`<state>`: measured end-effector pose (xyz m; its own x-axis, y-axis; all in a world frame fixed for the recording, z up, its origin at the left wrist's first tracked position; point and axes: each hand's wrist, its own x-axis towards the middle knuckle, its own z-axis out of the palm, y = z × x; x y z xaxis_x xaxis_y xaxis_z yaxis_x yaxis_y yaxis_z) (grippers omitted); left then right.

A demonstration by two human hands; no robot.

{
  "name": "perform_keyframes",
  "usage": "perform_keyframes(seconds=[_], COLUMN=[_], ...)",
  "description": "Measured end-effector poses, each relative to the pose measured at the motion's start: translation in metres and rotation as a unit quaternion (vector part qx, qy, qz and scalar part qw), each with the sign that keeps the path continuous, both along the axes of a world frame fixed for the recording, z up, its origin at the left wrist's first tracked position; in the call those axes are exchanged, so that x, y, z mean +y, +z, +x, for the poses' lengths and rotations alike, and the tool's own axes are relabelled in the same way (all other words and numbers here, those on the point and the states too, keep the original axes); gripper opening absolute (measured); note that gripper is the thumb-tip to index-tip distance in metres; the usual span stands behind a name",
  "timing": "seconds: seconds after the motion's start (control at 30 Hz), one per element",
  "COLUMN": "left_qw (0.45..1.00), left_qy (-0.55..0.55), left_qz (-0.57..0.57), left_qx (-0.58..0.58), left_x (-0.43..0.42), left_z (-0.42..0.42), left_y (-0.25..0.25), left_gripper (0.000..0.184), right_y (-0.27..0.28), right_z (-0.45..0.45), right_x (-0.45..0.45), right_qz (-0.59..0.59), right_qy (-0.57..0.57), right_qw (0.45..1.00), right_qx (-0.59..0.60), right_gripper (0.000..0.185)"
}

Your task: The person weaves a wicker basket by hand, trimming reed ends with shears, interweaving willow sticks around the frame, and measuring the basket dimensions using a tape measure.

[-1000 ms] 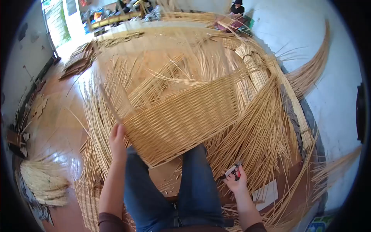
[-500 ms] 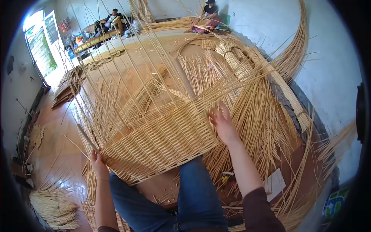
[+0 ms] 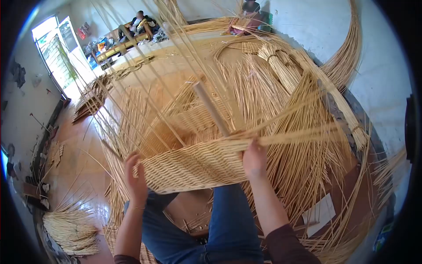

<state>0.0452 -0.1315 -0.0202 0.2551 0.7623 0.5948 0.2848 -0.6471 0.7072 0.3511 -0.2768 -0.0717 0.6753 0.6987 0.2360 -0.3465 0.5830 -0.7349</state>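
Observation:
A half-woven wicker basket (image 3: 198, 167) is tilted above my knees, its woven side facing me. Long upright stakes (image 3: 154, 103) rise from its rim, blurred by motion. My left hand (image 3: 136, 178) is at the basket's left end, fingers bent around the edge. At the right corner my right hand (image 3: 255, 160) is closed on the rim, just under a bunch of loose willow rods (image 3: 299, 137) that sticks out to the right. A thick wooden stick (image 3: 211, 109) stands at the right corner, and a second stick (image 3: 111, 150) leans out at the left.
Loose rods (image 3: 303, 176) are heaped at my right, with a tied bundle (image 3: 281, 70) behind. Another rod bundle (image 3: 72, 231) lies at lower left. White paper (image 3: 319, 214) lies on the floor. Two people sit at the back, one on a bench (image 3: 116, 50).
The basket has swung and tilted, so its inside and far wall now show. My right hand has gone from open beside the corner to closed on it; my left hand has moved right.

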Motion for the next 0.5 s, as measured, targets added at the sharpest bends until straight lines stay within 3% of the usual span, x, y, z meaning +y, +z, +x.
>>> perform_keyframes(seconds=[0.03,0.1,0.17,0.27,0.33,0.37,0.43,0.5], left_qw=[0.994,0.982,0.959,0.942,0.937,0.930,0.937,0.971], left_qy=[-0.017,-0.140,-0.205,-0.264,-0.277,-0.294,-0.270,-0.207], left_qz=[0.075,0.079,0.131,0.118,0.120,0.116,0.150,0.047], left_qx=[0.077,0.099,0.144,0.168,0.176,0.187,0.165,0.108], left_x=[-0.010,-0.035,-0.049,-0.052,-0.037,-0.030,-0.023,-0.019], left_z=[0.013,0.044,0.072,0.102,0.110,0.112,0.116,0.119], left_y=[0.010,0.036,0.056,0.059,0.057,0.055,0.048,0.045], left_gripper=[0.024,0.024,0.028,0.023,0.023,0.022,0.020,0.021], right_y=[0.000,0.014,0.024,0.040,0.039,0.046,0.041,0.032], right_z=[-0.018,-0.044,-0.060,-0.077,-0.078,-0.083,-0.083,-0.084], right_x=[-0.009,-0.021,-0.035,-0.036,-0.032,-0.032,-0.026,-0.024], right_qz=[0.005,0.051,0.000,-0.003,-0.039,-0.028,-0.017,-0.027], right_qy=[-0.039,-0.083,-0.066,-0.072,-0.107,-0.078,-0.085,-0.086], right_qw=[0.999,0.986,0.986,0.983,0.972,0.980,0.980,0.983], right_qx=[0.002,-0.133,-0.151,-0.168,-0.205,-0.180,-0.180,-0.161], right_gripper=[0.026,0.022,0.023,0.025,0.024,0.011,0.013,0.018])
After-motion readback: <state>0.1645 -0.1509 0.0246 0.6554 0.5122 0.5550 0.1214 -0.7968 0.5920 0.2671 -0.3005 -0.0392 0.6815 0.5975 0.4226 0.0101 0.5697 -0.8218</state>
